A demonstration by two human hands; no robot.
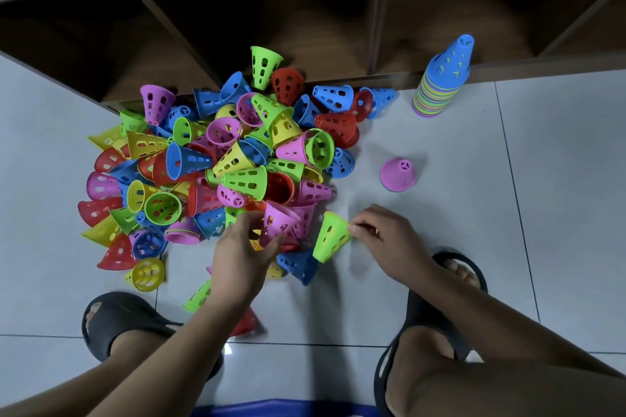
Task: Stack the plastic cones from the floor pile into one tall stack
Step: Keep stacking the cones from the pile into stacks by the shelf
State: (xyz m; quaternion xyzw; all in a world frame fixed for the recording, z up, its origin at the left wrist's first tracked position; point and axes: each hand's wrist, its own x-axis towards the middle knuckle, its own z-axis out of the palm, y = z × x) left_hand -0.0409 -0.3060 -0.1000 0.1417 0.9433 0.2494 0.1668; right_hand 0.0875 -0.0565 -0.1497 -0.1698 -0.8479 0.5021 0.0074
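Floor pile [216, 162] of loose cones at left, heaped against the shelf unit [305, 10]. At its near edge my left hand [240, 257] has its grip curled round a pink cone [276, 225]. Beside the pile my right hand [386, 240] pinches a tilted green cone [330, 237]. A lone pink cone [397, 174] stands upright further right, and the tall stack [443, 81] stands well apart by the shelf. Risk: the fingertip pinch looks shallow, so the green cone may twist free, and a skewed nesting could topple the stack.
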